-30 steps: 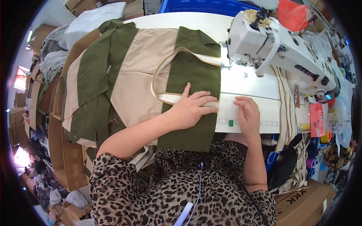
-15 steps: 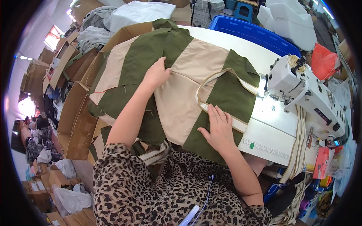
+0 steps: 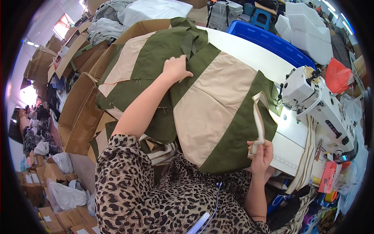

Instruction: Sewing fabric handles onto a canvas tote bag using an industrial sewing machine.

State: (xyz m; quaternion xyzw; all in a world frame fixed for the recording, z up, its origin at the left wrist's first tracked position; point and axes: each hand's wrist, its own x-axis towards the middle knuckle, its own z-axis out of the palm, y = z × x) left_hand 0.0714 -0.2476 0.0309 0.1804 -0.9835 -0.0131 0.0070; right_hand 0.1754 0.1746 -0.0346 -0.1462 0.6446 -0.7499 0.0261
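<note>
My left hand (image 3: 175,69), fingers curled, grips the upper-left edge of an olive and beige fabric panel (image 3: 212,101), which lies over other panels (image 3: 148,58) in the same colours. My right hand (image 3: 260,158), low on the panel's right side, grips a cream strap with tan edging (image 3: 258,121); the strap rises in a loop over the olive part of the panel. Just right of the panel stands a white sewing machine (image 3: 313,97), its needle area lit and partly behind the cloth. More long striped straps (image 3: 306,156) hang over the table's front edge beside it.
The white table (image 3: 233,43) has a blue plastic bin (image 3: 270,41) behind it. A large open cardboard box (image 3: 76,121) stands at the left, with piled boxes and bags (image 3: 70,191) beyond. A red bag (image 3: 337,76) and white foam blocks (image 3: 306,33) are at the back right.
My left hand has moved from the strap up to the panel's left edge, shifting the panel rightward. My right hand has come onto the strap and closed on it, raising it into an upright loop.
</note>
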